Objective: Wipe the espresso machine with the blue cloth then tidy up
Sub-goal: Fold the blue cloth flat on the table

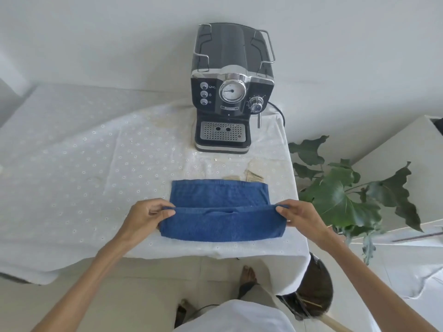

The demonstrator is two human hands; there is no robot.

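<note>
Head view, looking down at a table draped in a white eyelet tablecloth [72,164]. Blue cloth [223,212] lies near the front edge of the table, partly folded: its near portion is doubled over toward the far portion, and the folded edge runs across the cloth between the two hands. Left hand [146,215] pinches the left end of that folded edge between thumb and fingers; right hand [302,215] pinches the right end in the same manner. Both forearms reach in from the bottom of the frame.

Two small beige paper packets [254,176] lie on the tablecloth just beyond the far right corner of the cloth, one partly tucked behind its edge. Faint yellowish stains mark the fabric farther back.

Espresso machine [231,92] stands upright toward the rear of the table, well apart from the cloth, its front facing the camera: three round buttons at left, a central gauge, a chrome dial at right, a steam wand hanging at its right side, and a perforated drip tray at the base. A dark power cord [279,110] leaves its right side.

To the right of the table, a large-leaved green plant [347,195] stands beside the corner. A bare foot shows on the tiled floor [143,283] below.
</note>
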